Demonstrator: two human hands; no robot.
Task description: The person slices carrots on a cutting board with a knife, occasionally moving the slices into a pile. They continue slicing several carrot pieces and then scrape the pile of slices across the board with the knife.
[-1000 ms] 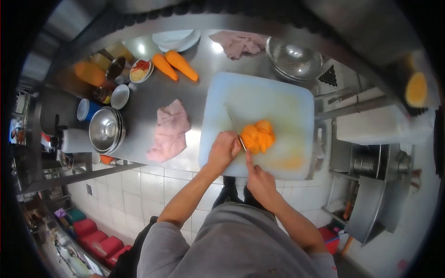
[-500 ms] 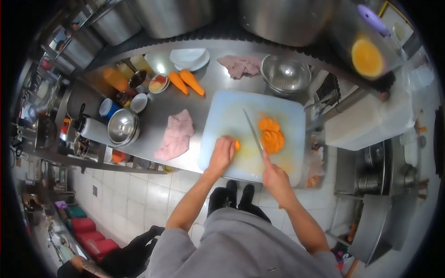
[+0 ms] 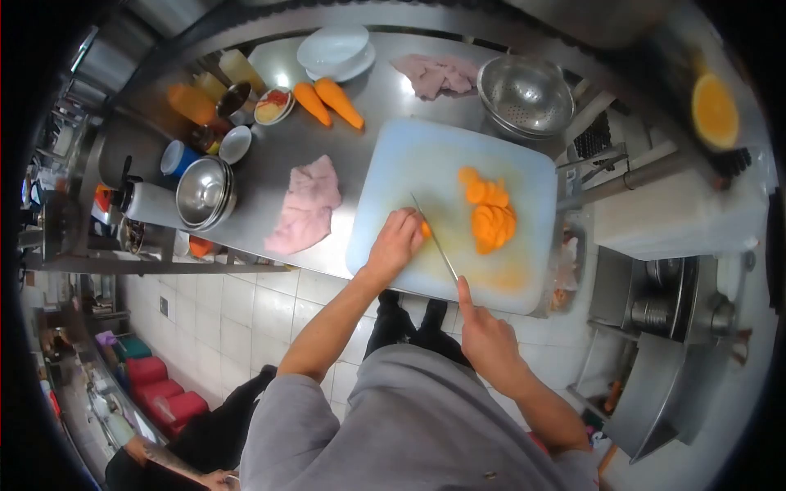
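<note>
My left hand (image 3: 396, 243) is closed around a short carrot piece (image 3: 426, 230) on the white cutting board (image 3: 393, 159); most of the piece is hidden under the fingers. In my right hand (image 3: 489, 344) is a knife (image 3: 436, 242), gripped by its handle with one finger stretched along it. The blade lies right beside the carrot piece and the left fingertips. Sliced carrot (image 3: 493, 222) sits in overlapping rounds on the right half of the board. Two whole peeled carrots (image 3: 336, 101) rest on the steel counter behind, at the upper left.
A pink cloth (image 3: 306, 204) lies left of the board, another cloth (image 3: 438, 75) behind it. A colander (image 3: 526, 96) stands at the back right, stacked steel bowls (image 3: 203, 194) at the left, white bowls (image 3: 333, 51) at the back. A co-worker's arm (image 3: 168, 457) shows at lower left.
The knife has moved left, from the middle of the board to beside the carrot piece. My view has shifted, so the counter sits higher in the frame. The co-worker's hand has come into view.
</note>
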